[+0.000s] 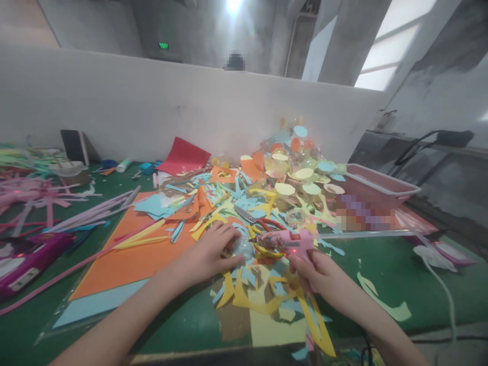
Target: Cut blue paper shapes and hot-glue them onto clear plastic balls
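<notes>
My right hand (318,269) is wrapped around the handle of a pink hot glue gun (299,241), with a long clear glue stick (362,234) reaching out of its back. A small red light glows on the gun's side. Its nozzle points left at a clear, rounded plastic piece (244,249). My left hand (217,249) has its fingers and thumb around that piece, steadying it over the paper scraps. Whether the nozzle touches it I cannot tell. Just behind the gun lie scissors (263,221) with red handles, partly covered by scraps.
Cut paper scraps (267,300) spread around both hands. Orange paper (141,254) lies left. Clear rounded pieces topped with coloured paper discs (285,189) pile up behind. A pink basket (381,185) stands right, a magenta device (34,259) left. A white partition (152,101) borders the back.
</notes>
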`<action>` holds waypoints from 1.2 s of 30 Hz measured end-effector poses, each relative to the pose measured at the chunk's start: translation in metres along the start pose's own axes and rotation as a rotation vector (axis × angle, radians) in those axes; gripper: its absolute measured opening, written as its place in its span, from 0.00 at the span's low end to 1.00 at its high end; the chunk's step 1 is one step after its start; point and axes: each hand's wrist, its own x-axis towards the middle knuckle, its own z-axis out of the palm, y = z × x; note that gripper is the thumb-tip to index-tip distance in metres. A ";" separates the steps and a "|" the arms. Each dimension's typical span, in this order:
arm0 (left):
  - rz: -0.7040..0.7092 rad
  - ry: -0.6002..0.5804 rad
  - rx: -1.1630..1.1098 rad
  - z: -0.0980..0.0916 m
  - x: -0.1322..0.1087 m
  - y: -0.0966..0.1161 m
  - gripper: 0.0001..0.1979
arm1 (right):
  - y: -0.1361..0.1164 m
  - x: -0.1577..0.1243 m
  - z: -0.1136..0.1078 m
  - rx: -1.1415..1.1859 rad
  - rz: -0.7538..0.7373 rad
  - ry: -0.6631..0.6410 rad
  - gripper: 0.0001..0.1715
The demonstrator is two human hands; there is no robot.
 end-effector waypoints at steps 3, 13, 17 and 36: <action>0.007 0.008 -0.012 0.001 0.000 -0.002 0.14 | 0.001 -0.001 -0.001 0.049 -0.009 -0.035 0.24; 0.019 0.011 -0.001 0.001 -0.001 0.000 0.14 | -0.007 -0.003 0.001 0.035 -0.012 -0.031 0.24; 0.020 0.010 0.000 0.001 -0.001 -0.001 0.14 | -0.010 -0.002 0.000 0.013 -0.002 -0.045 0.25; 0.014 0.023 -0.007 0.000 0.001 0.001 0.13 | 0.000 0.002 0.001 0.014 -0.045 -0.044 0.27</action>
